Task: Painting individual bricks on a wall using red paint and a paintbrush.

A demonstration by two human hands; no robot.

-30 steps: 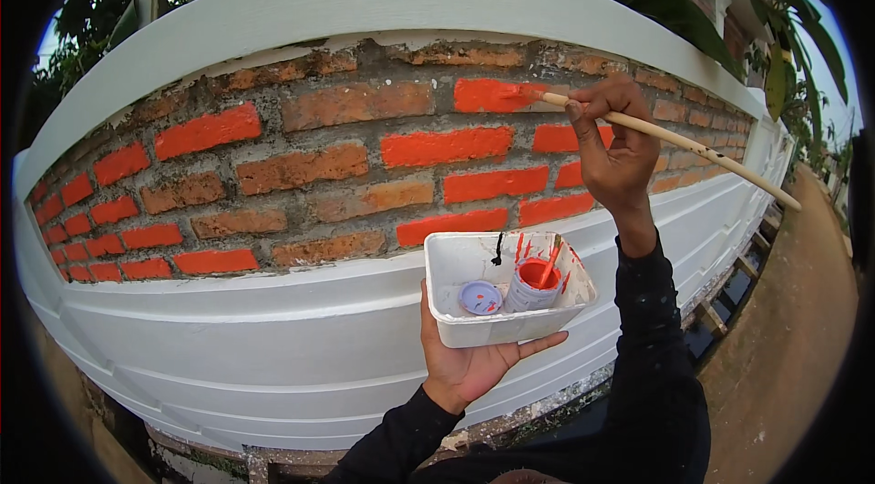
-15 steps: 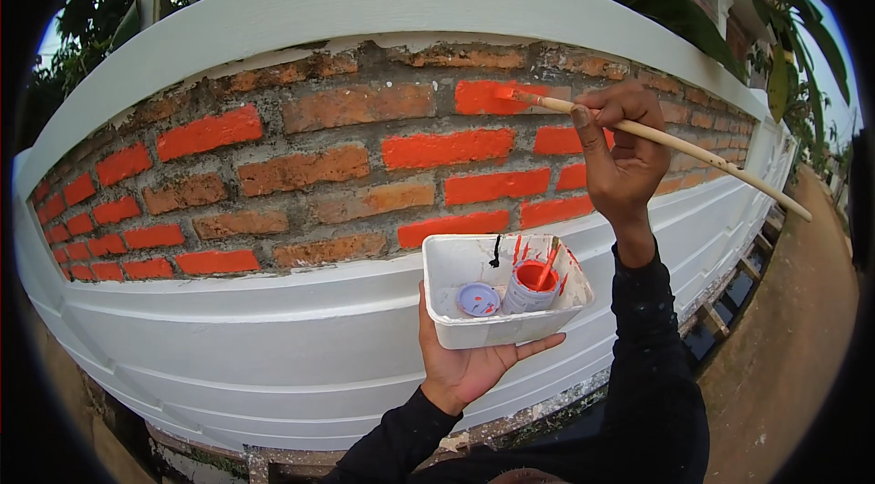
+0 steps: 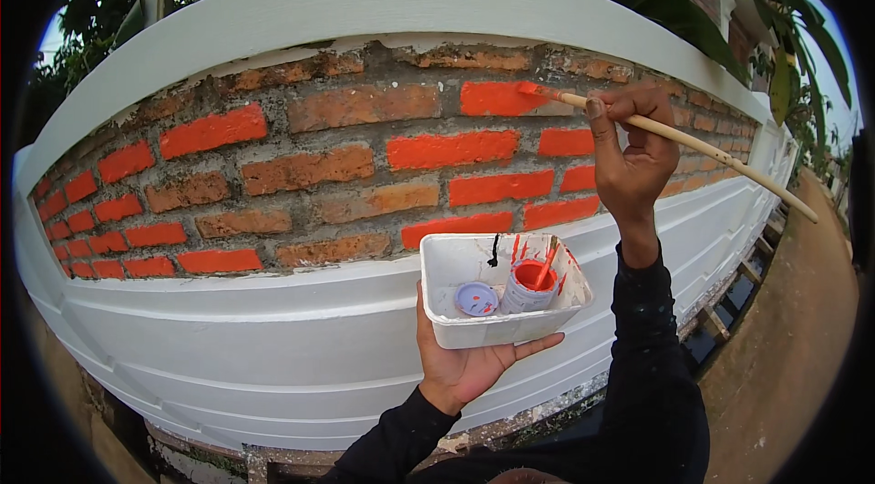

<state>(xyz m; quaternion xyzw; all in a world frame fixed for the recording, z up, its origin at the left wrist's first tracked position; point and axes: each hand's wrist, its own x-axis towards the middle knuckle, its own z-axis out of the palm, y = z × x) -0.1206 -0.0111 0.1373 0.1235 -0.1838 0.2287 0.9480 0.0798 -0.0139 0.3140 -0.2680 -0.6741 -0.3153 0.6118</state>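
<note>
My right hand (image 3: 635,142) pinches a long wooden-handled paintbrush (image 3: 697,145). Its bristles touch a brick (image 3: 492,98) in the upper part of the wall; orange-red paint covers the brick's left and middle, and its right end lies behind the brush tip. Below, my left hand (image 3: 465,375) supports a white plastic tub (image 3: 488,333) from underneath, fingers wrapped along its side and base. Inside the tub stand an open paint jar (image 3: 527,300) of orange-red paint, with a small brush (image 3: 547,265) leaning in it, and a pale lavender lid (image 3: 477,299) lying flat.
The brick wall (image 3: 314,172) mixes painted orange-red bricks and bare ones with grey mortar between. A white coping (image 3: 365,5) runs above, and white moulded panels (image 3: 273,338) below. Leafy plants (image 3: 656,5) hang over the top; a dirt path (image 3: 775,347) runs along the right.
The brush tip has moved slightly right along the upper brick, and the orange-red coat reaches further that way. My left hand and the tub stay nearly in place.
</note>
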